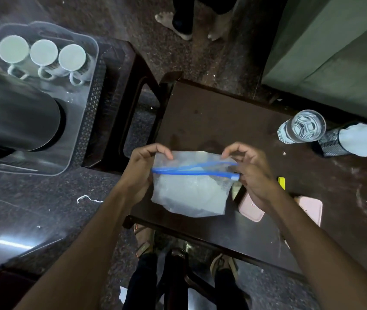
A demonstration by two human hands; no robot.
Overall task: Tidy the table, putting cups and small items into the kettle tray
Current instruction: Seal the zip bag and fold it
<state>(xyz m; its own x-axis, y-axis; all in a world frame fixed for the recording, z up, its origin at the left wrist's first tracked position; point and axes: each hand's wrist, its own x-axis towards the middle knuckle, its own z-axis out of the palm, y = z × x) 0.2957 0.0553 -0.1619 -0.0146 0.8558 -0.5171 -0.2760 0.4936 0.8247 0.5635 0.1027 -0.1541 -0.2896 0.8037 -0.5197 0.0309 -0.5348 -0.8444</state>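
Kettle tray (81, 121) sits off to my left on a stool, three cups (43, 52) upside down in it beside the kettle (17, 115). Over the dark table (211, 113) I've got a zip bag (191, 193), blue seal running left-right, mouth up. Left hand (142, 173) and right hand (251, 175) each pinch a top corner, fingers curled.

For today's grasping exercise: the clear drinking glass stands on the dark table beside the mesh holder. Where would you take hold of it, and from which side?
Grip the drinking glass around its side wall, below the rim, coming from its left, the open table side. It stands upright with its mouth open and seems to hold water, so a side grip keeps it level. The mesh holder crowds its right, and both hands are busy with the zip bag.
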